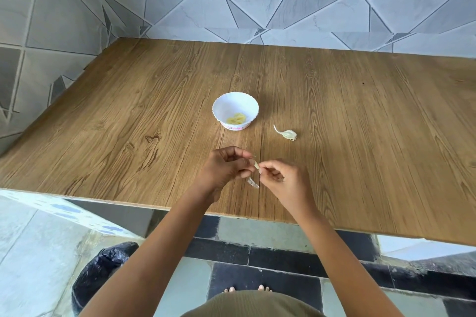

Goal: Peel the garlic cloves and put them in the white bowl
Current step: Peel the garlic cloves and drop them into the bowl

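A garlic clove point(256, 165) is held between my two hands just above the wooden table point(128, 116). My left hand point(226, 166) grips it with curled fingers. My right hand point(279, 176) pinches its skin at the tip. A loose strip of skin point(253, 183) hangs under the clove. The white scalloped bowl point(235, 105) stands beyond my hands and holds several peeled yellowish cloves point(236, 118). One unpeeled clove point(288, 134) with a thin tail lies on the table right of the bowl.
A tiled wall rises behind and to the left of the table. A bin lined with a black bag point(103, 273) stands on the floor at the lower left, below the table's front edge.
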